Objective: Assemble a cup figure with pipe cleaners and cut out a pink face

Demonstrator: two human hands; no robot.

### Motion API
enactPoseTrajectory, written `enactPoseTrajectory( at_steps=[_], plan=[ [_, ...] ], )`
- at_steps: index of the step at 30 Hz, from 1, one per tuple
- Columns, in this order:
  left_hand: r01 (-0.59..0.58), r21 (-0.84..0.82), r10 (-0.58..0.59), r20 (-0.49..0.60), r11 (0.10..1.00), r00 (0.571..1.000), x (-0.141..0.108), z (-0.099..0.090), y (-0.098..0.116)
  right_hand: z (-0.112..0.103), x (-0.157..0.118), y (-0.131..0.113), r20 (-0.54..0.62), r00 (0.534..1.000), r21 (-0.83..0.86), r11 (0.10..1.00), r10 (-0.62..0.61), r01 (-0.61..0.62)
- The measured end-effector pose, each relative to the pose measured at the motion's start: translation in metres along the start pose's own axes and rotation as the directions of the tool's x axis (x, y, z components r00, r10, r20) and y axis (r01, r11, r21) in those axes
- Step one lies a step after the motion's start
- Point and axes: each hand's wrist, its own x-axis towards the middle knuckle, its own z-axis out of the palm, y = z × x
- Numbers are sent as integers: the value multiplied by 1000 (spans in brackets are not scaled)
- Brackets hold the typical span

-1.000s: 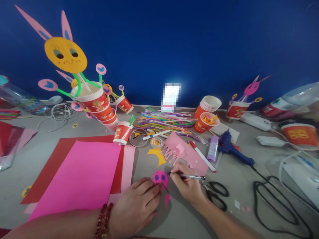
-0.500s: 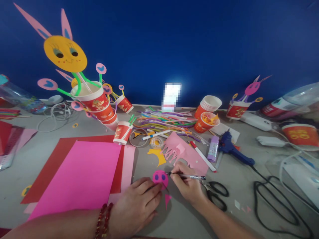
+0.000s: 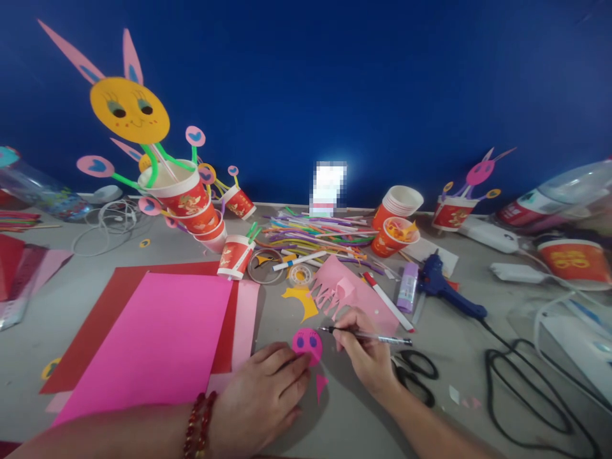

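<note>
A small magenta paper circle (image 3: 306, 346) lies on the table with two dark blue eyes and fine lashes drawn on it. My left hand (image 3: 268, 389) lies flat beside it, fingertips resting on its lower edge. In my right hand (image 3: 366, 354) is a black gel pen (image 3: 377, 336), gripped between thumb and fingers. The pen's tip is just off the circle's upper right edge. A magenta paper scrap (image 3: 320, 386) sits below the circle. Black-handled scissors (image 3: 418, 376) lie right of my right hand, their blades partly hidden by it.
Magenta sheets (image 3: 153, 344) lie stacked at left. Cut pink paper (image 3: 356, 293), a red-capped marker (image 3: 388, 301), a glue stick (image 3: 408, 287) and a blue glue gun (image 3: 444, 287) with its cable are to the right. Behind are pipe cleaners (image 3: 315, 233) and paper cups (image 3: 396, 204).
My right hand has drawn the pen slightly right and up, off the circle's edge, and the pen lies flatter. My left hand has stayed on the circle.
</note>
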Motion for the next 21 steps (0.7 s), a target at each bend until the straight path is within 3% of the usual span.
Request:
enactPoseTrajectory(
  at_steps=[5,9,16,21],
  plan=[
    [1,-23,-1,-10,1000,1000,0,1,0,-1,2,-5,-20,997,86,993,78,-76],
    [4,-28,-5,-34,1000,999,0,3,0,-3,4,-7,-45,997,67,996,62,-59],
    [13,-75,-19,-71,997,997,1,6,1,-4,3,-2,-79,996,35,998,-40,43],
    [15,-52,-20,-95,999,995,2,6,3,-15,4,-12,-136,963,-71,972,-232,224]
  ],
)
